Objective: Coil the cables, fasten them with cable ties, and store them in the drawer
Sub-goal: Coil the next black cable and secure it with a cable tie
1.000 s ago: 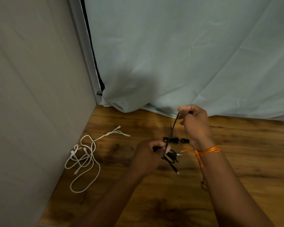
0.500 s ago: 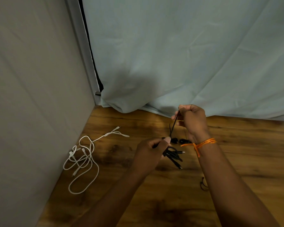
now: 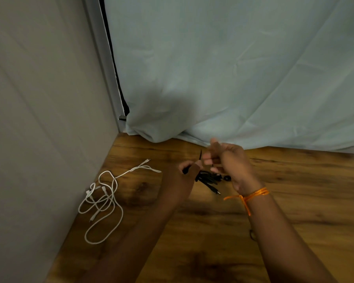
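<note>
On the wooden surface [image 3: 298,193], head view: dark-grained brown boards, grey wall [image 3: 39,119] on the left, pale blue cloth [image 3: 233,68] hanging across the back with its hem resting on the wood, and a dark gap in the corner between them. The black cable [image 3: 207,178] is bunched in a tight bundle at centre, between the two hands, with one plug end sticking out toward the camera. A thin black cable tie [image 3: 200,155] stands up from it. The left hand [image 3: 182,178] has its fingers curled, gripping the bundle's left end. The right hand [image 3: 227,162] is just beside the tie, blurred, fingers loosely bent; can't tell if it pinches anything. Orange thread [image 3: 251,196] on the right wrist. The white cable [image 3: 102,199] lies loose and uncoiled near the wall, well apart from the hands.
</note>
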